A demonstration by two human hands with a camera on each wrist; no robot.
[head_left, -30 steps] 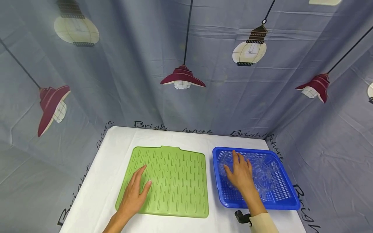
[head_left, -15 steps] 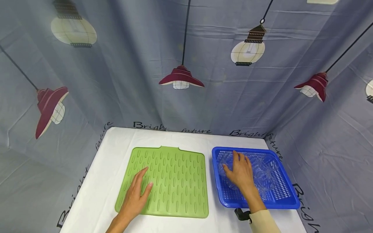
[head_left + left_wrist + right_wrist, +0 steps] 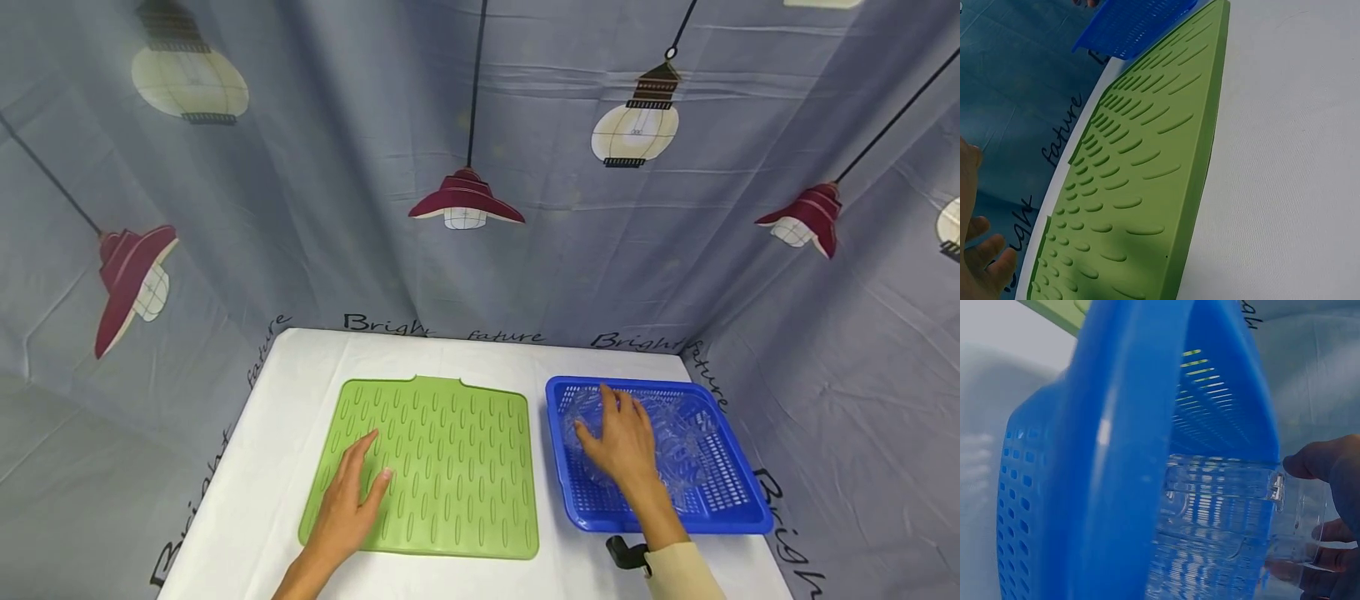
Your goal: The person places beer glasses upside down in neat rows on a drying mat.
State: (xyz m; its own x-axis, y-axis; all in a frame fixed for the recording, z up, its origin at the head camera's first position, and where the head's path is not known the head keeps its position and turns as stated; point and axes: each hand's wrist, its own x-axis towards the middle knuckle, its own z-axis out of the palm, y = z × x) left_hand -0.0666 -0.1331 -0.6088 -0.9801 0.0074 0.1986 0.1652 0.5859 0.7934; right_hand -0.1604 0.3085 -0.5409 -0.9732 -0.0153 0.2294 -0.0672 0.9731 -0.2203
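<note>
My left hand [image 3: 345,508] is held over the left part of a green ridged mat [image 3: 450,467], thumb apart from the fingers and nothing between them. In the left wrist view some fingers [image 3: 988,262] show beside the mat's far edge. Over a blue perforated basket [image 3: 738,521] is my right hand [image 3: 622,442], its fingers spread. Clear glass-like cups [image 3: 678,458] lie in the basket, their outlines hard to separate. Seen from the right wrist, the thumb [image 3: 1310,461] and fingers stand around the end of one clear cup [image 3: 1229,478]; firm contact cannot be made out.
A white-covered table [image 3: 300,375] carries the mat at left and the basket at right, with a narrow gap between them. Behind and at both sides hangs a grey-blue curtain [image 3: 337,250] printed with lamps. A black wrist device [image 3: 626,552] sits near the basket's front rim.
Both hands keep nearly the same places over the mat and the basket. The head view shifts very slightly; nothing is visibly lifted or moved.
</note>
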